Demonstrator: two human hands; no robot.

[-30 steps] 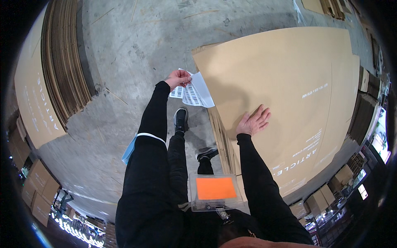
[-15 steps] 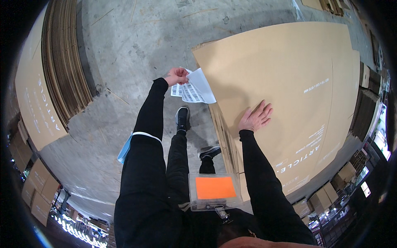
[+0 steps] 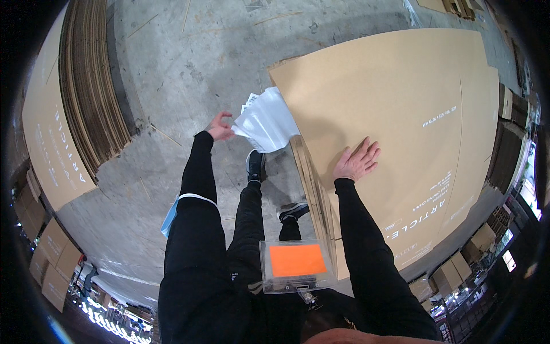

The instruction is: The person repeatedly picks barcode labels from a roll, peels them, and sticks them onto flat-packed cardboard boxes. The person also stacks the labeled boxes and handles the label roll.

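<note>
Resting on the cardboard stack (image 3: 395,86), the right hand (image 3: 358,160) lies with its fingers fanned wide; plenty of board stretches ahead of it and to its right, while the stack's layered left edge runs down between the two hands; over to the left, the left hand (image 3: 220,126) is out past that edge, fingers partly parted and curved, right at the near-left corner of the white sheets (image 3: 266,120); whether it pinches that corner, I cannot tell; the sheets sit just right of it, their far side meeting the stack's edge in view, contact unclear; a dark shoe (image 3: 256,166) shows below the sheets, nearer the body; left of that hand, a broad stretch of grey floor (image 3: 172,63) reaches to a second stack (image 3: 89,74), well apart.
</note>
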